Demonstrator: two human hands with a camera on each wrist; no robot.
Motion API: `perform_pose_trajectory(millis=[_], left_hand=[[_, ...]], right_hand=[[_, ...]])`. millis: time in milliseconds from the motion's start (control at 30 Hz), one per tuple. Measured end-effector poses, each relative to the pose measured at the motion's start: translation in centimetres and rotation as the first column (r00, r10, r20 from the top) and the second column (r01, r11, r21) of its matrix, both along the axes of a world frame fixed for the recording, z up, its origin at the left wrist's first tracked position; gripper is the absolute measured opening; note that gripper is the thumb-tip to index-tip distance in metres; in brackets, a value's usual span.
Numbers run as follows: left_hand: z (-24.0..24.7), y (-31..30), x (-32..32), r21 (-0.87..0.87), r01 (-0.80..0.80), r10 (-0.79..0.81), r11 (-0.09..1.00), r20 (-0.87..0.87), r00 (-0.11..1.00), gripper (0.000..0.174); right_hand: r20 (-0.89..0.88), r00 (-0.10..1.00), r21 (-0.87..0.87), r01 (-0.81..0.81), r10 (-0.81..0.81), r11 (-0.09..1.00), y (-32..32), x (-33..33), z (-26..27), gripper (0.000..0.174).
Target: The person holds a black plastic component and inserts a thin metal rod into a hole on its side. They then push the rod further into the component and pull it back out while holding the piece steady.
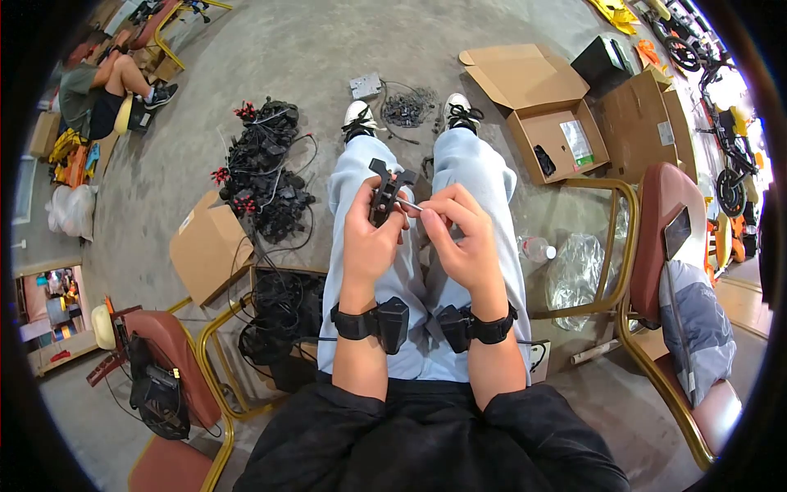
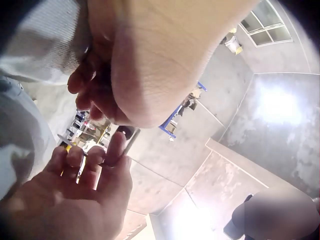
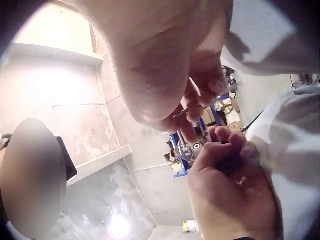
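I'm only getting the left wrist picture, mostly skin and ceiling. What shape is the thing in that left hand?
Observer: The head view shows the left hand gripping a black part with a forked end.
Operator: And where does that skinny rod point?
Observer: Toward the black part: the right hand pinches the rod. Whether its tip touches, I can't tell.
Operator: What's on the floor between the shoes?
Observer: A heap of small dark pieces.
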State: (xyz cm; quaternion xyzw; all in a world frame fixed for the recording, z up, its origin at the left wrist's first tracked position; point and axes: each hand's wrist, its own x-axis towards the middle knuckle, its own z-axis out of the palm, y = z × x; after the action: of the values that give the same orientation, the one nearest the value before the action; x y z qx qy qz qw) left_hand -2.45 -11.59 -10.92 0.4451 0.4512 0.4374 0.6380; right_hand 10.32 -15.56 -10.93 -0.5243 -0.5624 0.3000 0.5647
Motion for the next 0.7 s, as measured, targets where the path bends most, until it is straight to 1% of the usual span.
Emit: perform_pose_trajectory(millis=[67,100,133,267,333,367,433,467,533,633,667,700], left_hand=[[0.0,0.0,-0.1,-0.008,0.008,-0.009,1.0,-0.01,1.0,0.027],[-0.1,0.0,-0.1,-0.019,0.018,-0.018,1.0,-0.021,1.0,0.03],[-0.1,0.1,-0.1,-0.019,0.019,-0.02,1.0,-0.02,1.0,0.03],[-0.2,0.1,-0.1,-0.007,0.025,-0.025,1.0,-0.039,0.999,0.03],[0.1,0.1,-0.2,-0.009,0.037,-0.038,0.999,-0.054,0.998,0.031],[0.2,0.0,-0.1,-0.009,0.04,-0.041,0.999,-0.062,0.997,0.031],[0.2,0.0,0.0,-0.007,0.041,-0.041,0.999,-0.069,0.997,0.031],[-0.1,0.0,0.0,0.02,0.058,-0.055,0.998,-0.099,0.994,0.03],[-0.2,0.0,0.1,0.047,0.072,-0.065,0.996,-0.129,0.989,0.03],[0.0,-0.1,0.3,0.064,0.078,-0.068,0.995,-0.147,0.987,0.029],[0.0,-0.1,0.3,0.062,0.061,-0.053,0.996,-0.117,0.992,0.029],[0.0,-0.1,0.3,0.061,0.043,-0.038,0.997,-0.087,0.995,0.029]], right_hand=[[-0.018,1.0,0.01,-0.003,0.004,1.0,-0.2,0.1,0.0,0.019],[-0.231,0.972,-0.186,-0.091,0.046,0.978,-0.5,0.2,0.0,0.02],[-0.437,0.899,-0.352,-0.212,0.041,0.912,-0.6,0.2,0.1,0.021],[-0.437,0.899,-0.392,-0.209,0.018,0.896,-0.4,0.0,0.5,0.023],[-0.514,0.857,-0.398,-0.258,0.018,0.88,-0.3,0.0,0.5,0.024],[-0.513,0.858,-0.397,-0.259,0.02,0.88,-0.3,0.0,0.5,0.024],[-0.585,0.811,-0.426,-0.307,0.0,0.851,-0.2,0.2,0.7,0.024],[-0.585,0.811,-0.425,-0.309,0.002,0.851,-0.2,0.4,0.9,0.024],[-0.631,0.774,-0.498,-0.36,-0.045,0.789,-0.2,0.8,1.4,0.024],[-0.616,0.787,-0.482,-0.35,-0.027,0.803,-0.3,1.0,1.2,0.022],[-0.614,0.789,-0.481,-0.353,-0.021,0.802,-0.3,0.8,1.0,0.022],[-0.587,0.809,-0.434,-0.306,-0.008,0.847,-0.4,0.4,0.6,0.021]])
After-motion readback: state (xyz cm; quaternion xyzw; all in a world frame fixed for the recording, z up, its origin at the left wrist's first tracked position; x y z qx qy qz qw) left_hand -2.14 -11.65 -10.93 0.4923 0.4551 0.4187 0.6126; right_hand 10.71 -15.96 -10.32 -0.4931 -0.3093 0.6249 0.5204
